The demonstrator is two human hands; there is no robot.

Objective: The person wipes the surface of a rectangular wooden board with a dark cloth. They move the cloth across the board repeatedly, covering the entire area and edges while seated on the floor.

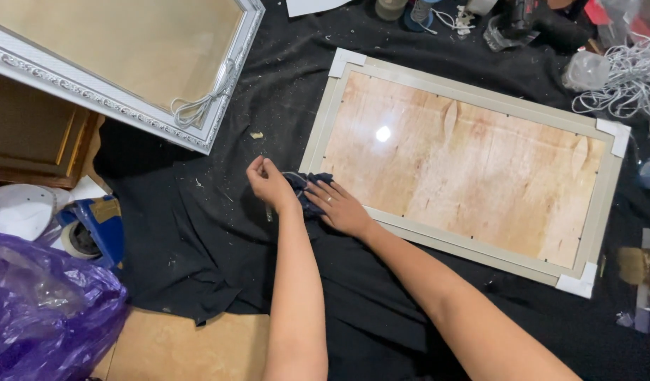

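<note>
Both hands, left hand [270, 185] and right hand [341, 207], are pinching a dark rag [307, 189] at the frame's [318, 134] 7 o'clock corner, so grit off the black cloth [198, 240] could probably scratch that glossy panel [459, 166].

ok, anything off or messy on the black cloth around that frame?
Yes. Pale crumbs and flecks litter the black cloth, thickest above the grey frame. The cloth is rumpled near its lower edge. Both hands, left hand and right hand, rest on a dark rag at the frame's corner.
</note>
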